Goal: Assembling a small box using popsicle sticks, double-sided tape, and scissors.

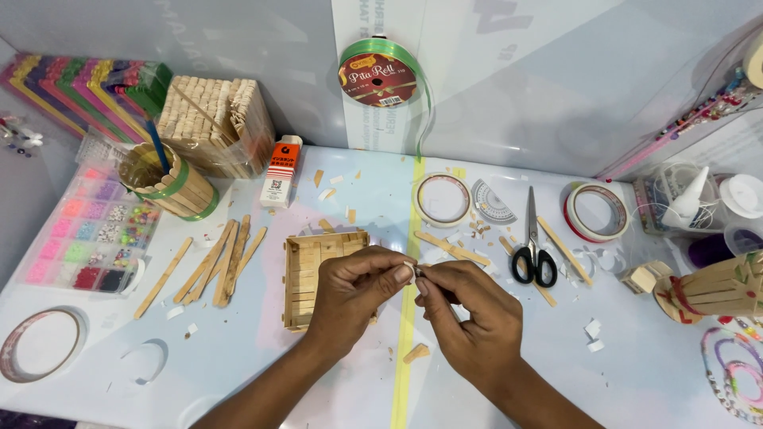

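Head view, looking down on the tabletop [238,357]. My left hand [354,290] and right hand [469,314] meet at the centre, fingertips pinched together on a small pale piece [411,270]; what the piece is I cannot tell, it is too small. Both hands are closed narrow around it, thumbs and forefingers touching.

Directly behind my left hand lies a square tray of craft sticks [314,270], flat on the tabletop, partly covered by my knuckles. To its left, a loose bunch of craft sticks [222,262] lies fanned out. Further left stands a round stick-built cup with a green band [171,187], tilted, and behind it a bagged stack of sticks [214,123]. A white and orange glue box [280,171] stands upright near the wall.

To the right of my hands: black-handled scissors [532,246], shut, blades pointing away from me; a tape roll [443,200]; a small protractor [493,202] just beside it; a second tape roll [596,212]. A green ribbon spool [380,75] hangs on the wall. A bead organiser [87,234] sits at the far left.
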